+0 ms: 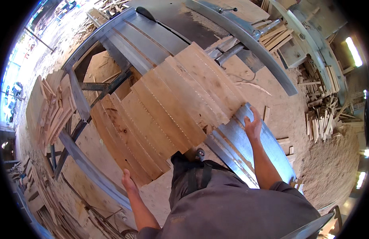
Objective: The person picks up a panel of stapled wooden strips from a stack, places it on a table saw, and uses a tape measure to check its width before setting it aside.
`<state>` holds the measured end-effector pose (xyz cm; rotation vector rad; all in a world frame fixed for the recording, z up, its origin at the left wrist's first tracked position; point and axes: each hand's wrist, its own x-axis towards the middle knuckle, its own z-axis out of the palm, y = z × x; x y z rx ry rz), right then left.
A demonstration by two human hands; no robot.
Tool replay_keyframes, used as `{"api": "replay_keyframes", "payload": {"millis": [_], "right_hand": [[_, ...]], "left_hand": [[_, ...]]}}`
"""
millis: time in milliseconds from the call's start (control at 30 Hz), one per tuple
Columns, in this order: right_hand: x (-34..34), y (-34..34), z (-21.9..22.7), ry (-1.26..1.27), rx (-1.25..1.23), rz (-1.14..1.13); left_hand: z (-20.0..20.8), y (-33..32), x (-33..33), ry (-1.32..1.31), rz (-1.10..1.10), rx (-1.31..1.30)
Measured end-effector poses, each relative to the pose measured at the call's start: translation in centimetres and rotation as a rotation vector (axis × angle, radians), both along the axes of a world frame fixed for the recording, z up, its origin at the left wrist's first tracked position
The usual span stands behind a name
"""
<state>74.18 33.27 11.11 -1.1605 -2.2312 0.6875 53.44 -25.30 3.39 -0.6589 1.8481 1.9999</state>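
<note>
Several wide wooden boards (164, 107) lie side by side with staggered ends across a grey metal machine table (148, 38), in front of me. Pale dotted lines run along their seams. My left hand (129, 182) is at the outer edge of the leftmost board, near its close corner, fingers stretched out along the edge. Part of that hand is turned away from view. Beyond the boards' right corner, my right hand (253, 124) stands with thumb and fingers apart, above a shiny bluish metal surface (236, 147). Nothing shows between its fingers.
Stacked short planks (53, 107) stand at the left beside the machine's metal frame (79, 95). A long curved-looking metal beam (256, 51) runs along the far right. Scrap wood piles (322, 123) and a sawdust heap (332, 163) lie on the right. My foot (199, 154) shows below the boards.
</note>
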Motion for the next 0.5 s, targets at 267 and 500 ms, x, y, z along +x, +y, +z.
{"api": "replay_keyframes", "payload": {"millis": [267, 500], "right_hand": [[-2.7, 3.4, -3.8, -0.118, 0.050, 0.068], [-0.1, 6.7, -5.9, -0.142, -0.028, 0.201]], "left_hand": [[0.1, 0.9, 0.1, -0.008, 0.086, 0.015], [0.0, -0.1, -0.3, -0.070, -0.010, -0.490]]}}
